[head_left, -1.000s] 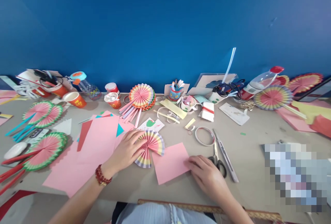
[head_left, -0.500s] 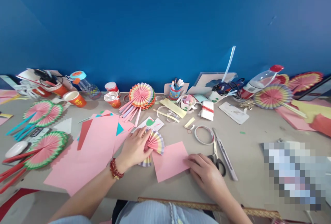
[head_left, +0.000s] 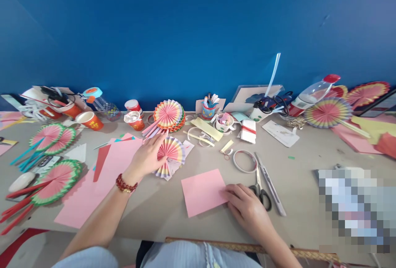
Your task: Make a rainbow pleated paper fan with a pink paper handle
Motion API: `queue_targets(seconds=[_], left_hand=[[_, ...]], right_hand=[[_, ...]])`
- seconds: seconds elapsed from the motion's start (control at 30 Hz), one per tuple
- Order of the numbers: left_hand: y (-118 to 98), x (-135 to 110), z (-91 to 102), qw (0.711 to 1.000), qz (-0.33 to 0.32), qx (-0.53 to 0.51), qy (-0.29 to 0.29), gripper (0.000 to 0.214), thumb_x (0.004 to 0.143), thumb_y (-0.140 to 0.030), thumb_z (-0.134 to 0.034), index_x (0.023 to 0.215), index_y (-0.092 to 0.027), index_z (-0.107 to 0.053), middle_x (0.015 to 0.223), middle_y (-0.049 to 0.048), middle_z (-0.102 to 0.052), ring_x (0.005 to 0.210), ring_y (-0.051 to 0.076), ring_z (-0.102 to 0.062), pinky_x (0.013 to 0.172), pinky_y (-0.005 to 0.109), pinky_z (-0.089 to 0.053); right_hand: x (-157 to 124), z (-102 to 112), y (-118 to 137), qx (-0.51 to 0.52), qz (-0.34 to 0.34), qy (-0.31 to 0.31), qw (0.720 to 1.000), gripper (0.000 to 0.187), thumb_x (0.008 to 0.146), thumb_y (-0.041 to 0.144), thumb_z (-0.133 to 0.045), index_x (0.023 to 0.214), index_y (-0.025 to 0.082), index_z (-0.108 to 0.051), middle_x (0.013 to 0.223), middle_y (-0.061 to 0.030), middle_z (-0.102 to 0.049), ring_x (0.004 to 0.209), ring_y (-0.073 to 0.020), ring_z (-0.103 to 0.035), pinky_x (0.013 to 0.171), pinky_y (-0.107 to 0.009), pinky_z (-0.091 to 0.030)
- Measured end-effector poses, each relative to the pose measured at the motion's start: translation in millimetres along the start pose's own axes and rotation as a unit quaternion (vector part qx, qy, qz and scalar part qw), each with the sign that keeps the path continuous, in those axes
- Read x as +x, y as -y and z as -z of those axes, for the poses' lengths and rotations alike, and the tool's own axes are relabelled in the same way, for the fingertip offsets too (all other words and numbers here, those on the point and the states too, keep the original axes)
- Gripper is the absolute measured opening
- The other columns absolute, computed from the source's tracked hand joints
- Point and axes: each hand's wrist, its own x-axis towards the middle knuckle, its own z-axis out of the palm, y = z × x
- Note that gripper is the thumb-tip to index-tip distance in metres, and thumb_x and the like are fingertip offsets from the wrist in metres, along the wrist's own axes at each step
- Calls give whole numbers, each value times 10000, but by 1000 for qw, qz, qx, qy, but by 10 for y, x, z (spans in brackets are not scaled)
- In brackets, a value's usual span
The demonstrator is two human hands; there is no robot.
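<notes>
A round fan of pleated paper (head_left: 175,150), ridged in pink, yellow and lilac bands, is laid partly over a white card (head_left: 187,148), with a gap left open in its circle at the lower left. Its left side is covered by the left hand (head_left: 147,157), fingers and thumb spread across the folds; whether any fold is pinched cannot be told. A smooth, flat pink sheet (head_left: 202,193) is set nearer the body, apart from the fan, its right edge touched by the bunched fingertips of the right hand (head_left: 249,208); the thumb is hidden, so a pinch cannot be confirmed. Scissors (head_left: 265,198), a tape ring (head_left: 246,171) and a slim utility knife (head_left: 274,191) are grouped beyond that hand. Larger pink sheets (head_left: 116,164) and green-edged fans (head_left: 58,179) are spread to the left. The matte grey-beige table (head_left: 154,214) is backed by a plain blue wall (head_left: 198,32). Along the wall, white crumpled material is held in a red paper cup (head_left: 137,125), pink scraps in a white cup (head_left: 223,128), pens in a blue pot (head_left: 208,113), and dark cables in a green-spotted cup (head_left: 257,115).
</notes>
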Motion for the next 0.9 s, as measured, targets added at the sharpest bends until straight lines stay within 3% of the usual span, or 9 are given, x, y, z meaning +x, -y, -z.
queue_targets(seconds=[0.1, 0.17, 0.23, 0.33, 0.4, 0.47, 0.53, 0.7, 0.9], left_hand=[[-24, -6, 13, 1000, -9, 6, 9, 663, 900, -326, -567, 1515, -200, -354, 1536, 152, -444, 1405, 341, -427, 1104, 518, -413], [-209, -100, 19, 1000, -21, -4, -16, 518, 932, -332, -537, 1429, -201, -466, 1497, 155, -479, 1402, 348, -417, 1123, 542, -376], [-502, -250, 16, 996, -71, -61, -11, 452, 949, -353, -549, 1374, -206, -506, 1438, 132, -524, 1357, 305, -456, 1126, 486, -387], [-954, -487, -74, 976, -165, -120, 72, 474, 894, -436, -666, 1306, -233, -548, 1331, 100, -583, 1236, 298, -521, 1034, 458, -458], [-1130, -596, -206, 970, -182, -116, 110, 232, 906, -327, -673, 1102, -215, -618, 1186, 71, -635, 1090, 269, -570, 924, 426, -497], [-1170, -657, -351, 972, -176, -93, 124, 50, 939, -167, -597, 962, -202, -623, 1043, 49, -651, 977, 238, -583, 850, 398, -497], [-1122, -686, -460, 976, -164, -81, 115, 117, 955, -117, -547, 906, -196, -616, 980, 44, -643, 928, 226, -578, 826, 390, -488], [-1018, -721, -516, 983, -135, -100, 73, 221, 1007, -144, -463, 851, -195, -612, 926, 42, -627, 872, 208, -566, 775, 361, -472], [-1005, -757, -522, 978, -94, -179, 54, 187, 1026, -205, -459, 918, -203, -611, 940, 36, -645, 885, 198, -593, 788, 344, -475]], right_hand=[[-4, -10, 22, -3, 3, 0, 1000, 289, 944, 110, -449, 1030, 206, -707, 1051, -105, -695, 927, -239, -625, 794, -376, -528], [-17, -32, 46, -4, 3, -3, 1000, 284, 951, 119, -451, 1030, 206, -710, 1041, -104, -700, 916, -235, -623, 790, -375, -527], [-30, -66, 76, -4, 0, -15, 1000, 280, 962, 131, -453, 1030, 205, -714, 1030, -103, -706, 908, -231, -622, 789, -373, -525], [-30, -113, 123, -1, -12, -34, 999, 269, 978, 140, -460, 1033, 201, -717, 1010, -101, -712, 902, -229, -624, 784, -365, -520], [-17, -124, 144, -2, -19, -30, 999, 257, 988, 143, -473, 1034, 200, -719, 1005, -96, -716, 898, -225, -626, 781, -357, -519], [-6, -112, 150, -10, -15, -18, 1000, 243, 996, 152, -490, 1053, 202, -721, 1016, -93, -722, 900, -219, -629, 789, -353, -522], [-7, -88, 136, -18, 1, -7, 1000, 225, 1001, 177, -514, 1085, 206, -722, 1031, -91, -729, 904, -214, -633, 802, -351, -527], [-43, -43, 76, 1, 15, -1, 1000, 199, 997, 201, -549, 1050, 223, -740, 1044, -79, -743, 931, -205, -647, 837, -350, -534], [-20, -25, 56, 71, 1, -5, 997, 156, 980, 187, -560, 1000, 214, -713, 1032, -77, -746, 934, -202, -660, 854, -360, -540]])
